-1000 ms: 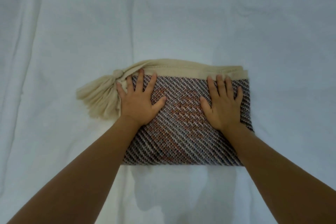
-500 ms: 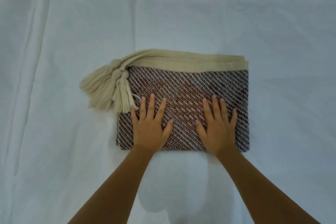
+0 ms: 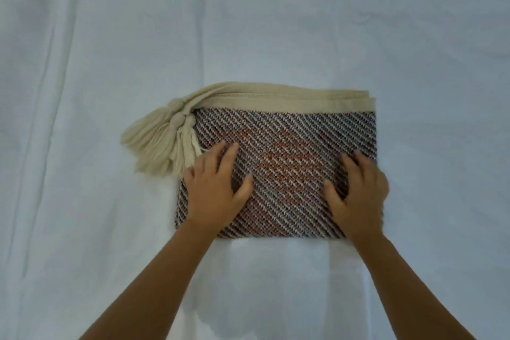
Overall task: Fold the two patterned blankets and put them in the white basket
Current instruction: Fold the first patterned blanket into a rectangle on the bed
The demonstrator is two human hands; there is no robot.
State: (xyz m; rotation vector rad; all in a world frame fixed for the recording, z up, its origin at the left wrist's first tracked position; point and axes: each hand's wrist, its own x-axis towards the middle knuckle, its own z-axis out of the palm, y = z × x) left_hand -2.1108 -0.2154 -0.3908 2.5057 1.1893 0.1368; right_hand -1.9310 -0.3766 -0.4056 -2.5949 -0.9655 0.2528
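Note:
A patterned blanket (image 3: 287,146), folded into a compact rectangle, lies flat in the middle of the view. Its weave is diagonal dark and pale stripes with orange in the centre; a beige band runs along its far edge. Beige tassels (image 3: 162,143) hang off its far left corner. My left hand (image 3: 215,188) rests palm down on the blanket's left part, fingers spread toward the tassels. My right hand (image 3: 358,190) rests on the right part, its fingers reaching the right edge. Neither the second blanket nor the white basket is in view.
A pale, slightly creased sheet (image 3: 110,36) covers the whole surface around the blanket, with long wrinkles running down the left side.
Both hands slid from the far part of the blanket toward its near edge, then spread outward toward the left and right sides. The tassels, earlier covered by my left hand, now show.

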